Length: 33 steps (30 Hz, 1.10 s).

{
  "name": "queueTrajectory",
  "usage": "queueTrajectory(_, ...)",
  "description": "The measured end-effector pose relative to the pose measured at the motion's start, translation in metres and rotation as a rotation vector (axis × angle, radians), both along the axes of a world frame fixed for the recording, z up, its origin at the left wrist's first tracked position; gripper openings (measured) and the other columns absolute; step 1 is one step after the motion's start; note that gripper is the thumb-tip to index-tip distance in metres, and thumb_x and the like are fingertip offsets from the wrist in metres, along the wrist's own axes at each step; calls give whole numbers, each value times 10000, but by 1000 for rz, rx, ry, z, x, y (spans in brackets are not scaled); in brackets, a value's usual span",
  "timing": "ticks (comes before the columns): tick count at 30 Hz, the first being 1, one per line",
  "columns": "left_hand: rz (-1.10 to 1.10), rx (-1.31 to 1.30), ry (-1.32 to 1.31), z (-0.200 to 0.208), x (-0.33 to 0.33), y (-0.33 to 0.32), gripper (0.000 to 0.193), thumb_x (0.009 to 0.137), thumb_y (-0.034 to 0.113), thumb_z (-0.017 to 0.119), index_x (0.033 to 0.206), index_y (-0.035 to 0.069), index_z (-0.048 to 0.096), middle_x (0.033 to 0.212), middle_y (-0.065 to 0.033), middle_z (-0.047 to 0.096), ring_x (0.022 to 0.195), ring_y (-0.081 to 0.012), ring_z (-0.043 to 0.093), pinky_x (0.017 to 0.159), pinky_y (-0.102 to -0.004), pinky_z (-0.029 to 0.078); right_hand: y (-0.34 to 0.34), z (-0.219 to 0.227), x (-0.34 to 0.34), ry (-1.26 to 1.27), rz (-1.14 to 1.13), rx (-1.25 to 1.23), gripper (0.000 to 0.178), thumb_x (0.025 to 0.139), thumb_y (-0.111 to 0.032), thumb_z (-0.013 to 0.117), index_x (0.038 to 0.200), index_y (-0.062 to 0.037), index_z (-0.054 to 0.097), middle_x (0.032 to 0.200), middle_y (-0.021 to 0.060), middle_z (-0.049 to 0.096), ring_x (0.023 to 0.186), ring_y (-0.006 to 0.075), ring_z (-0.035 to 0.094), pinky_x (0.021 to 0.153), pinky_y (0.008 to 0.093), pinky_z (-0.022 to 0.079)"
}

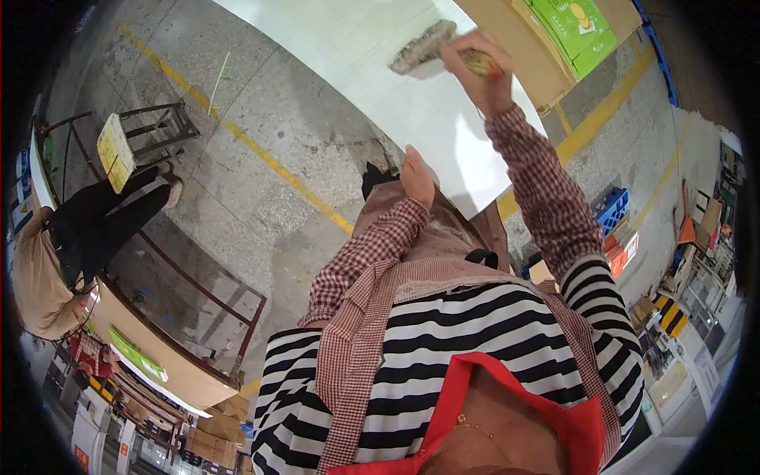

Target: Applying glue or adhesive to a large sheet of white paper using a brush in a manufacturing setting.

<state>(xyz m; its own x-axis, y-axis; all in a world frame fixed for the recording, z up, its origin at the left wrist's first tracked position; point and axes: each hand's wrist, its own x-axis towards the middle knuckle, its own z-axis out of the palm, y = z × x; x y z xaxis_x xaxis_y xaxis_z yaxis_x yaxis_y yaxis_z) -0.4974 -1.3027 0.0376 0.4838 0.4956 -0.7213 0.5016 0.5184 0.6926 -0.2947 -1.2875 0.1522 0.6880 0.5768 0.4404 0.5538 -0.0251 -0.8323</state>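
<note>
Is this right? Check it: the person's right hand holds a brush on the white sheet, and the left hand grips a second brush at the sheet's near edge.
Not quite. The head view shows the right hand holding the brush on the white sheet, but the left hand grips no second brush; it rests empty at the sheet's near edge.

Factory floor, concrete (pixel 301 119), yellow lane line (pixel 261 154), stacked cartons (pixel 214 443)

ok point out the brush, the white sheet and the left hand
brush (pixel 419 47): head view, on its bristles
white sheet (pixel 372 71): head view, on a bare part near its middle
left hand (pixel 417 178): head view, on its back
</note>
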Motion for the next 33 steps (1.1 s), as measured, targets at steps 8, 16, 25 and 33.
queueTrajectory(8,232,213,-76,-23,9,-8,578,981,447,322,740,-57,469,639,-30,412,633,-127,361,593,-327,363,-126,-7,-48,34,-49,-284,103,723,30,671,688,-4,580,694,50,559,649,142,527,609,262,435)
queueTrajectory(16,410,375,-171,-24,-11,-65,614,975,466,310,989,-93,564,801,-135,576,781,-201,519,740,-332,420,-104,-2,-22,244,24,-85,115,748,-10,677,668,-29,596,652,18,551,565,84,536,502,214,435)
queueTrajectory(25,192,154,-95,-21,-25,-116,608,977,440,300,1028,-106,563,898,-225,615,825,-270,579,743,-354,438,5,-38,49,138,156,-66,104,712,-24,698,702,2,598,705,34,559,649,110,547,584,251,447)
queueTrajectory(33,266,236,-74,-13,-22,-113,585,982,414,296,1016,-106,562,894,-238,620,816,-315,583,735,-380,444,-193,-15,-19,143,241,-363,144,728,-37,686,664,-25,558,667,41,542,626,132,523,584,275,430)
